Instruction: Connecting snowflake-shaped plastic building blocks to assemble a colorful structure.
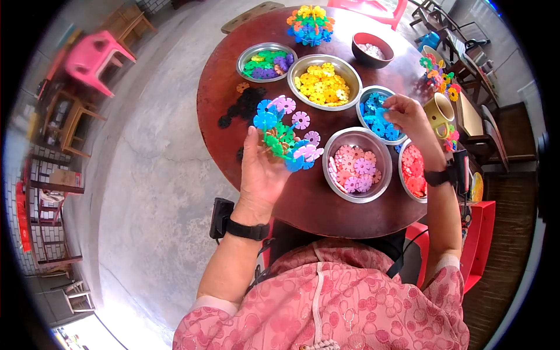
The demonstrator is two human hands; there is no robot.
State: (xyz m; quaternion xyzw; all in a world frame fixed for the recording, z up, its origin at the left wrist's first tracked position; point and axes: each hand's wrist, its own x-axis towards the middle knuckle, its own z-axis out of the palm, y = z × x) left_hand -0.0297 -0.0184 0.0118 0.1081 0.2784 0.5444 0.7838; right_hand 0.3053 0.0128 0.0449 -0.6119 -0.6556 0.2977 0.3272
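Observation:
My left hand holds up a partly round assembly of plastic snowflake discs in blue, green, orange-brown and lilac, slotted into one another. Over the steel bowl of blue discs, the thumb and fingers of my right hand are pinched together, with a blue disc at their tips. Nearer to me stands a steel bowl of pink and lilac discs. Red discs fill another bowl, partly hidden by my right forearm.
On the round wooden table are a bowl of yellow discs, a bowl of green and purple discs, loose black discs, a finished disc ball, a dark bowl of pale discs and a yellow mug. A pink stool stands left.

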